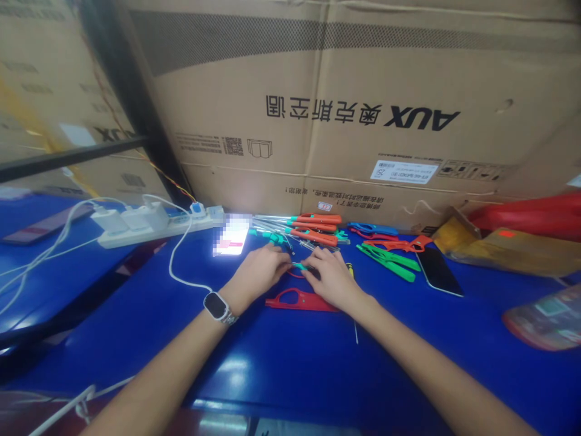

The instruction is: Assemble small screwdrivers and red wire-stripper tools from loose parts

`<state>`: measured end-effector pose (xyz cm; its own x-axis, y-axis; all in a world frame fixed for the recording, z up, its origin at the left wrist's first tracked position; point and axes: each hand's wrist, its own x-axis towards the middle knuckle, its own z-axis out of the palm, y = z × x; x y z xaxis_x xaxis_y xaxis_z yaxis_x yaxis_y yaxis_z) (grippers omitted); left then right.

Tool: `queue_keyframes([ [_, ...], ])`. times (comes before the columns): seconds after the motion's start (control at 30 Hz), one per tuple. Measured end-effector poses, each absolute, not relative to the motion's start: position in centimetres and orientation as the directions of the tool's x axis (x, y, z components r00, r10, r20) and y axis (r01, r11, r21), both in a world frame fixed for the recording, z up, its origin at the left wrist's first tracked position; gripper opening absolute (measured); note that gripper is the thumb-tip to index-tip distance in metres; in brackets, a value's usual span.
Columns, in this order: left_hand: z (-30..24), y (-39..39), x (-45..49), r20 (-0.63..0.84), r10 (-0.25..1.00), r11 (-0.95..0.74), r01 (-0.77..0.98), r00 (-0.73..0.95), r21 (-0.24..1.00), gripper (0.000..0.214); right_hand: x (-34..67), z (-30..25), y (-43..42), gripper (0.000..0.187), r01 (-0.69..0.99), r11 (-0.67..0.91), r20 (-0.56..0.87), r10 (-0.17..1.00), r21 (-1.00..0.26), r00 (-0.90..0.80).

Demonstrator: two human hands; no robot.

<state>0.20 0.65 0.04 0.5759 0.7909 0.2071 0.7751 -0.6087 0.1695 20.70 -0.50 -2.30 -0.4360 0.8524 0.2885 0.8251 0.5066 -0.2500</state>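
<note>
My left hand (265,269) and my right hand (330,277) meet over the blue table, fingers bent and closed. Between the fingertips shows a small teal part (298,266), pinched by my right hand. What the left fingers hold is hidden. Just below lies a red plastic lighter handle shell (302,300), its end partly under my right hand. A screwdriver with a yellow handle (351,269) lies beside that hand. Behind the hands are several long lighters with orange handles (313,234) and metal tubes, and teal pieces (270,236).
A lit phone (233,235) and a power strip (158,227) with white cables lie left. At right are green shells (390,261), blue shells (373,229), a dark phone (439,271) and a clear container (547,318). A large cardboard box (354,72) stands behind.
</note>
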Motion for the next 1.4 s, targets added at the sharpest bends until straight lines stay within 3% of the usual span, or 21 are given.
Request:
queue_keyframes([
  [0.17,0.0,0.6,0.1,0.214,0.799,-0.597,0.783,0.562,0.172,0.026,20.7,-2.4,-0.4,0.015,0.822,0.512,0.302,0.847,-0.249,-0.437],
  [0.4,-0.2,0.8,0.2,0.183,0.788,-0.614,0.735,0.588,0.287,0.029,20.7,-2.3,-0.4,0.016,0.828,0.507,0.286,0.852,-0.239,-0.439],
  [0.7,-0.1,0.2,-0.3,0.161,0.750,-0.661,0.720,0.641,0.212,0.026,20.6,-2.1,-0.5,0.016,0.835,0.488,0.274,0.865,-0.255,-0.422],
  [1.0,-1.2,2.8,-2.0,0.215,0.683,-0.699,0.539,0.698,0.471,0.018,20.6,-2.0,-0.5,0.012,0.817,0.474,0.277,0.875,-0.328,-0.397],
  [1.23,-0.4,1.8,-1.4,0.194,0.696,-0.711,0.626,0.692,0.320,0.017,20.6,-2.0,-0.6,0.012,0.825,0.465,0.274,0.879,-0.320,-0.390],
  [1.4,-0.5,2.0,-1.2,0.210,0.740,-0.655,0.613,0.639,0.442,0.020,20.6,-1.9,-0.7,0.012,0.819,0.483,0.280,0.869,-0.309,-0.407],
])
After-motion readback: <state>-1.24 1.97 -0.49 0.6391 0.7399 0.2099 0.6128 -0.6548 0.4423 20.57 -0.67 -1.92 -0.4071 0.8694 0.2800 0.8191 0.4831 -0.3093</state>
